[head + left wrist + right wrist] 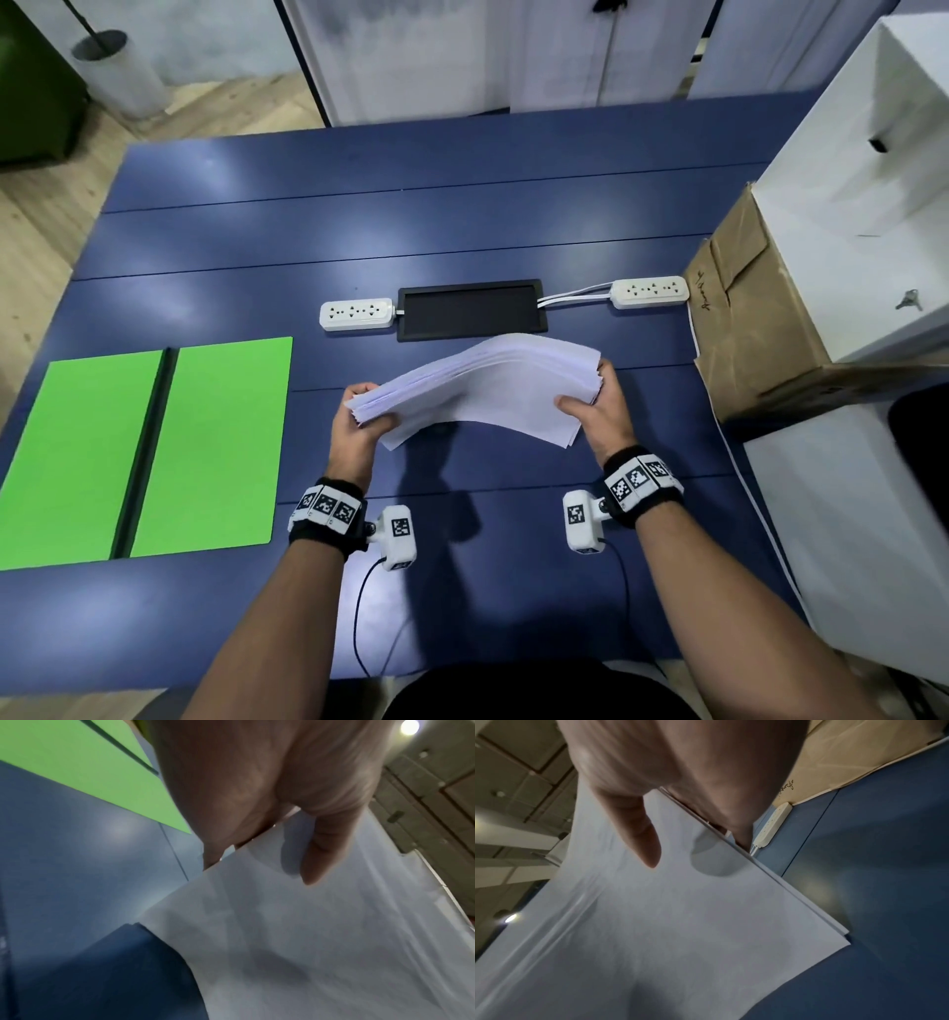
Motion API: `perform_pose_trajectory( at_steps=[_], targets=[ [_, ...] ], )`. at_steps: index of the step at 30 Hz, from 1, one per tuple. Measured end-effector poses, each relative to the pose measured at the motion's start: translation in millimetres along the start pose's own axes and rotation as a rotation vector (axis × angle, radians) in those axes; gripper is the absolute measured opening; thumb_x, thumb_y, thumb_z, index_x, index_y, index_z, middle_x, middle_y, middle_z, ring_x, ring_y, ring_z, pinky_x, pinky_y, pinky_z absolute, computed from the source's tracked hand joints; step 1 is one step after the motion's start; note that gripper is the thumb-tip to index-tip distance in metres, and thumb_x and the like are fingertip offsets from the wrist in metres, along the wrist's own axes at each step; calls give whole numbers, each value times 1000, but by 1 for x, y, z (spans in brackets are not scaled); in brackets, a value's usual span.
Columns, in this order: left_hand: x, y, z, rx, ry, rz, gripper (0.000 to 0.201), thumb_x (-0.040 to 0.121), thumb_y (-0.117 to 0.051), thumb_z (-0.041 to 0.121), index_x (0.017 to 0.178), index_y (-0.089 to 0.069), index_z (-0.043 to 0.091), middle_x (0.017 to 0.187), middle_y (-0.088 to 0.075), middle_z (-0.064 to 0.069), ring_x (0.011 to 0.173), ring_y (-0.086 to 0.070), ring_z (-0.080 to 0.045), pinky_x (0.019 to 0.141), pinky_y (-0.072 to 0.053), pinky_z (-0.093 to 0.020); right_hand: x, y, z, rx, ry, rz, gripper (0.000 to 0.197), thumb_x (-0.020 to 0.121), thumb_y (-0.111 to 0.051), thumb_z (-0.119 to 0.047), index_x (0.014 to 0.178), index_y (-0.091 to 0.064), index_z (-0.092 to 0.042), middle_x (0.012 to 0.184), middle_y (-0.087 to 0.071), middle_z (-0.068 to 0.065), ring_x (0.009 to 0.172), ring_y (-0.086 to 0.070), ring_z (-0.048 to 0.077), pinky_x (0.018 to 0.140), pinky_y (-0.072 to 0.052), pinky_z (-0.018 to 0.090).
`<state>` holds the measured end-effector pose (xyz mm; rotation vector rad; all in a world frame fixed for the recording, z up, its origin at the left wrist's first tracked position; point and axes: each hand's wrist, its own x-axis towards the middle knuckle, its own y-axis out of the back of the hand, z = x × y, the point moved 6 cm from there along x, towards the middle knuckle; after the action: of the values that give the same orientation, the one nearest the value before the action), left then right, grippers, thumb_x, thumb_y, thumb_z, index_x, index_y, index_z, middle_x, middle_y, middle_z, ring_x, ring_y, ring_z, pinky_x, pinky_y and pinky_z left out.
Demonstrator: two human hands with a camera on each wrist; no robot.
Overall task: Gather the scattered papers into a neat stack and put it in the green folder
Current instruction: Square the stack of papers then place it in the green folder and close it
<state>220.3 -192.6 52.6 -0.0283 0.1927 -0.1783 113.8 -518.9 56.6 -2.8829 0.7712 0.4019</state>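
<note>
Gripping a bowed stack of white paper at both short ends, a person holds the sheets above a dark blue table. The left hand clamps the left end, its thumb lying flat on the top sheet and its fingers curled under and round the far edge. The right hand does the same at the other end, thumb pressed on top, fingers wrapped beneath. The sheets arch upward in the middle and fan slightly at the edges, so the pile is gathered but not squared; a lower corner juts out near the left hand. The stack casts a shadow on the table below it; whether any edge touches the surface cannot be told.

A green folder lies open and flat on the table to the person's left, well apart from the paper, a black spine running down its middle. Beyond the stack sits a black rectangular tray, flanked by two white power strips, one on each side. A brown cardboard flap and a white box stand at the table's right edge. Marker-covered bands circle both wrists, each with a small white camera unit.
</note>
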Motion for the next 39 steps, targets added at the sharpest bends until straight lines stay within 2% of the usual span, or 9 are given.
perform_pose_trajectory(
  at_steps=[5,8,12,17,19,26,31,34,39],
  targets=[
    [-4,-6,-11,33,63,-3,31,68,-72,7,97,-63,12,91,-65,2,79,-61,-6,72,-49,-17,-1,-2,20,38,-78,59,46,80,-69,15,108,-58,-20,102,-70,1,88,-69,9,88,-55,29],
    [-5,-3,-12,49,53,2,21,73,-72,9,94,-67,11,84,-68,9,80,-59,-12,74,-47,-24,-2,-3,21,20,-64,90,29,89,-65,6,99,-66,-21,97,-70,-6,79,-70,-4,83,-54,18],
    [-12,11,-17,38,102,7,21,79,-71,3,99,-68,7,91,-67,-4,88,-61,-21,80,-48,-31,4,13,19,-20,-61,48,26,86,-69,6,97,-68,-17,96,-72,-2,83,-69,9,87,-54,29],
    [-20,5,-17,120,105,-48,29,68,-73,4,96,-66,9,90,-65,-3,78,-62,-8,73,-50,-17,4,15,36,-20,-133,-51,47,77,-72,15,120,-61,0,112,-71,11,97,-69,21,88,-54,31],
    [-23,-6,-20,141,122,-72,33,69,-72,-3,97,-66,12,94,-64,-6,80,-63,-8,69,-51,-13,1,11,45,-31,-160,-41,48,75,-73,15,119,-62,-2,112,-71,13,99,-68,25,92,-54,37],
    [-21,-3,-28,153,158,-49,44,61,-69,4,105,-64,5,91,-66,-4,70,-63,5,67,-50,-10,0,14,49,-111,-189,-47,45,74,-75,12,110,-65,-12,108,-72,7,100,-67,26,92,-53,38],
    [-13,2,-21,116,109,-6,33,77,-66,-21,90,-62,10,81,-75,10,74,-67,1,70,-53,-15,3,21,21,-26,-81,22,46,77,-65,21,101,-65,-18,96,-74,-6,89,-69,11,81,-53,24],
    [-9,2,-23,140,104,-31,33,80,-65,-20,92,-63,11,83,-74,11,77,-66,-1,75,-53,-17,3,15,12,11,-28,20,53,76,-62,24,106,-62,-20,100,-73,-4,92,-68,10,87,-53,24],
    [-6,-3,-16,147,82,-46,22,85,-67,-11,99,-66,7,93,-68,-2,80,-66,1,78,-51,-16,-2,10,7,42,2,45,40,82,-72,8,116,-60,-10,106,-72,2,98,-68,15,94,-54,29]
  ],
)
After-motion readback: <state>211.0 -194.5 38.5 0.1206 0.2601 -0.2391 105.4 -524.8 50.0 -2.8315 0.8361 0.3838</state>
